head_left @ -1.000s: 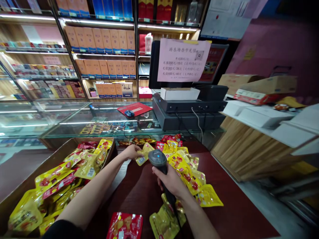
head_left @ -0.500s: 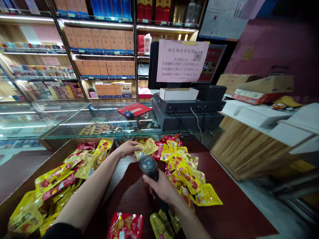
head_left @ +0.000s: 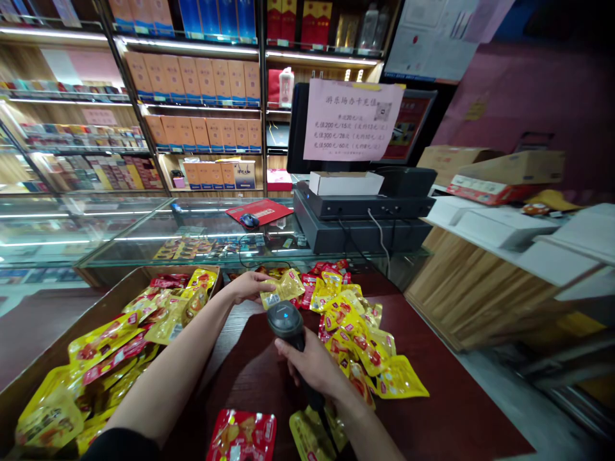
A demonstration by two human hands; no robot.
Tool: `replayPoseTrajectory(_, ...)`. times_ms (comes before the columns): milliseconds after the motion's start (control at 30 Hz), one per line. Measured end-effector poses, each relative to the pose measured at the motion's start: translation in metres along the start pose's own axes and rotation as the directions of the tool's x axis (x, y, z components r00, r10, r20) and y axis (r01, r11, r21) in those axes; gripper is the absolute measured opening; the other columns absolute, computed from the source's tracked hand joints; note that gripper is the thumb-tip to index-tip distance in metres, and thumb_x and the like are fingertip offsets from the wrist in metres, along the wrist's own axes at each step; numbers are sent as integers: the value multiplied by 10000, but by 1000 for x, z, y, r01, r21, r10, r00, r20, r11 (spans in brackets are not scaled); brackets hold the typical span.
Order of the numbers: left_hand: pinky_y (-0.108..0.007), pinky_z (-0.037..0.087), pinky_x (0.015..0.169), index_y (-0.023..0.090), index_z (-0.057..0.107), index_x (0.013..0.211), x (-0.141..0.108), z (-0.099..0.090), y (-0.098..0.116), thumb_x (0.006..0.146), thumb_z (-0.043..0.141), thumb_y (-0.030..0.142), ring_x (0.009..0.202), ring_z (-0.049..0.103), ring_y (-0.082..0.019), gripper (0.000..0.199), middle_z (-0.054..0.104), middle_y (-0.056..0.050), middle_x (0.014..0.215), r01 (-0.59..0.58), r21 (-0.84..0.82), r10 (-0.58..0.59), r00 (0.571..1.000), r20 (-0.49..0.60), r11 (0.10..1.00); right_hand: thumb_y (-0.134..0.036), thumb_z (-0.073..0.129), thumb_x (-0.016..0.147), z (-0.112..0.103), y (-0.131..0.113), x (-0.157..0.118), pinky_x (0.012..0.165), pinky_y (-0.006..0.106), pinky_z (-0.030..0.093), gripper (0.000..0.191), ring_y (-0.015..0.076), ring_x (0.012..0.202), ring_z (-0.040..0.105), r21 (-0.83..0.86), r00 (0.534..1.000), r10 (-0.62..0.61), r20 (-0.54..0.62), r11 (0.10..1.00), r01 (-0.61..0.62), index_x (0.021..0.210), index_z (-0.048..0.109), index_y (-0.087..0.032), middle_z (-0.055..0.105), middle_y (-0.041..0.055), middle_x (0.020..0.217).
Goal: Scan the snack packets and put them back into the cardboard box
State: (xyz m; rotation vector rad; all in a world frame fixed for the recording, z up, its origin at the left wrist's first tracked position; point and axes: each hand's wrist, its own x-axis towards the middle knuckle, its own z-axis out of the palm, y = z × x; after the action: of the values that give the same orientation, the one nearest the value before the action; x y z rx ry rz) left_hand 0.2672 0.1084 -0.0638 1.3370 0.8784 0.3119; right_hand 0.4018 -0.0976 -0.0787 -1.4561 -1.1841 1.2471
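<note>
Between the fingers of my left hand (head_left: 250, 286) is a yellow snack packet (head_left: 282, 288), held by its left edge with a printed code showing on it. My right hand (head_left: 312, 362) wraps round the handle of a black barcode scanner (head_left: 287, 322), whose head points at that packet with a small blue light on top. On the right lies a heap of yellow and red snack packets (head_left: 358, 323). A cardboard box (head_left: 36, 351) of similar packets stands to the left. Near me lie a red packet (head_left: 243, 434) and a yellowish packet (head_left: 310, 435), partly hidden by the scanner cable and my right forearm.
The dark red table (head_left: 432, 426) meets a glass display counter (head_left: 144, 253). On the counter are a mouse (head_left: 249, 220) on a red mat (head_left: 271, 211) and a monitor with a paper sign (head_left: 353, 121). A wooden cabinet (head_left: 461, 282) stands at right; stocked shelves line the back.
The view has shifted very slightly. Both hands, the packet and the scanner stay practically where they were.
</note>
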Motion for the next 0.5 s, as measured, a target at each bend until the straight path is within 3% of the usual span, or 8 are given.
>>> replayPoseTrajectory(133,-282,511,619,157,729,1013,1,0,-1,499,841,452,647,627,-148,603,711,-46,776,-19,8,19,1000,-10,1000,-499,605,810,0,0,1,331,178,353,342,85,326,456,10,1000,-14,10,1000,14,924,496,-195,518,-81,468)
replayPoseTrajectory(500,-267,506,613,188,716,1021,-1,3,3,502,849,404,700,639,-159,577,714,-35,837,-7,24,7,1000,1,1000,-501,610,800,-2,-5,-2,334,194,380,364,95,331,463,17,1000,15,-15,1000,-14,959,496,-194,521,-82,468)
